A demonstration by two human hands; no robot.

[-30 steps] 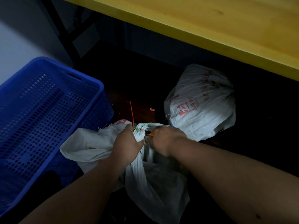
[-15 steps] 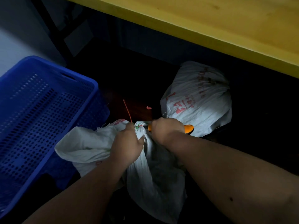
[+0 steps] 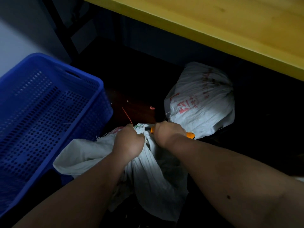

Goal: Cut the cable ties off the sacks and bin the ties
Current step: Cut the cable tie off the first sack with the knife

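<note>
A white woven sack (image 3: 153, 176) lies on the dark floor in front of me, its neck bunched up. My left hand (image 3: 129, 142) grips the gathered neck. A thin red cable tie (image 3: 126, 115) sticks up from the neck just past that hand. My right hand (image 3: 167, 132) holds an orange-handled cutter (image 3: 190, 134) against the neck; its blades are hidden by the hand. A second white sack (image 3: 202, 102) with red print sits behind, tied shut.
A blue perforated plastic crate (image 3: 49, 116) stands to the left, touching the near sack. A yellow wooden tabletop (image 3: 222, 25) overhangs at the top right. A small red scrap (image 3: 152, 107) lies on the dark floor between crate and far sack.
My right hand has turned, so the cutter's orange handle now shows behind it. The left hand keeps its grip on the sack neck.
</note>
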